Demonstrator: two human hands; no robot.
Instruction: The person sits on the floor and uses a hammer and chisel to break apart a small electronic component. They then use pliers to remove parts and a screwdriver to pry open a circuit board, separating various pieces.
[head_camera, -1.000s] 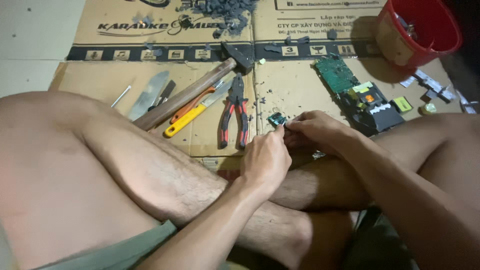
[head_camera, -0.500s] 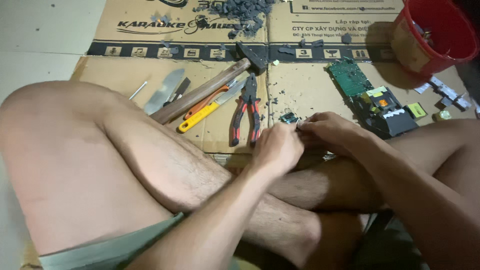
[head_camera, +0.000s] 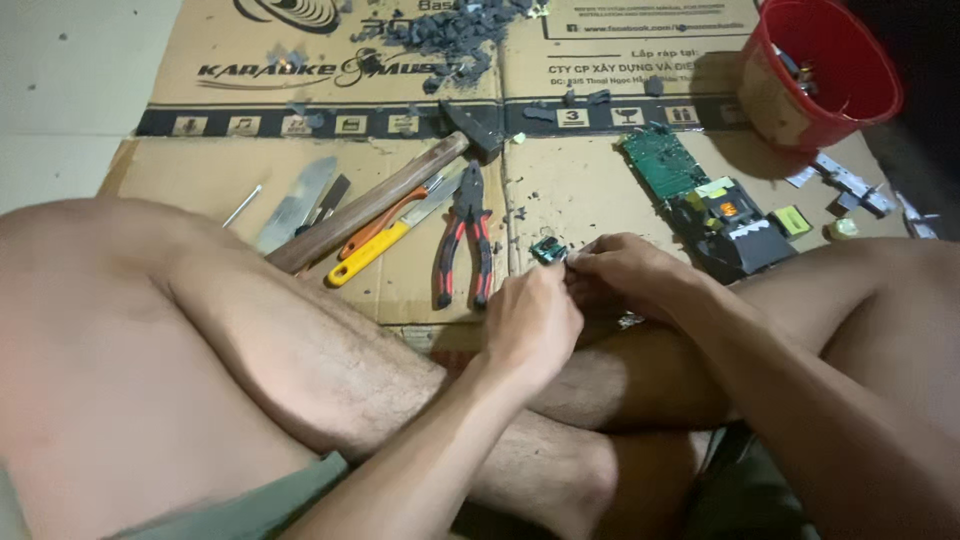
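I sit cross-legged on flattened cardboard (head_camera: 590, 190). My left hand (head_camera: 535, 320) and my right hand (head_camera: 625, 275) meet above my shins, both pinching a small green electronic part (head_camera: 548, 250) between the fingertips. Just left of the hands lie red-and-black pliers (head_camera: 468, 240). A green circuit board with dark and yellow components (head_camera: 700, 195) lies beyond my right hand.
A wooden-handled hammer (head_camera: 385, 195), a yellow-handled and an orange-handled tool (head_camera: 375, 248), a metal blade (head_camera: 295, 205) and a nail (head_camera: 243, 206) lie left of the pliers. A red bucket (head_camera: 820, 75) stands at the far right; dark debris (head_camera: 450, 30) and small metal parts (head_camera: 850, 185) are scattered around.
The hands stay together on the small part, fingers shifting slightly. The view has drifted a little; the tools on the cardboard have not moved.
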